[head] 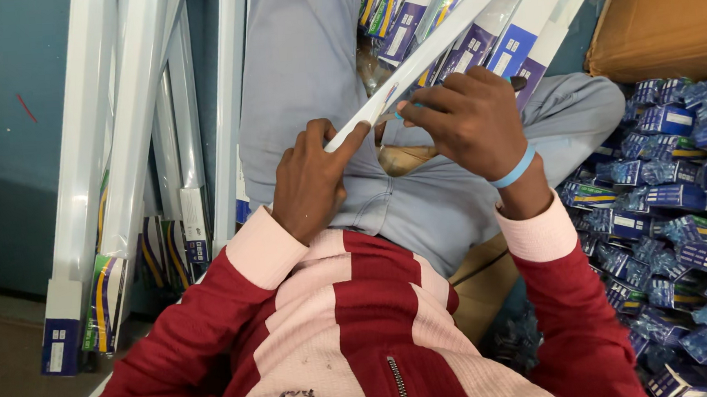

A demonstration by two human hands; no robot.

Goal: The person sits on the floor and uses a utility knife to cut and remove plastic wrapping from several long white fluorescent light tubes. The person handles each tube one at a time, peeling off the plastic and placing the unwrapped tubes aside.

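Spanning both grips, white tube point(434, 48)

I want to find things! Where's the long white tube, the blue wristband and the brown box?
long white tube point(442, 39), head view, middle of its length.
blue wristband point(515, 168), head view, band's outer face on the wrist.
brown cardboard box point(669, 16), head view, its front face.

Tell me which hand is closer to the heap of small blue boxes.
Right. The right hand grips the long white tube on the side toward the heap of small blue boxes. The left hand holds the tube's near end, farther from the heap.
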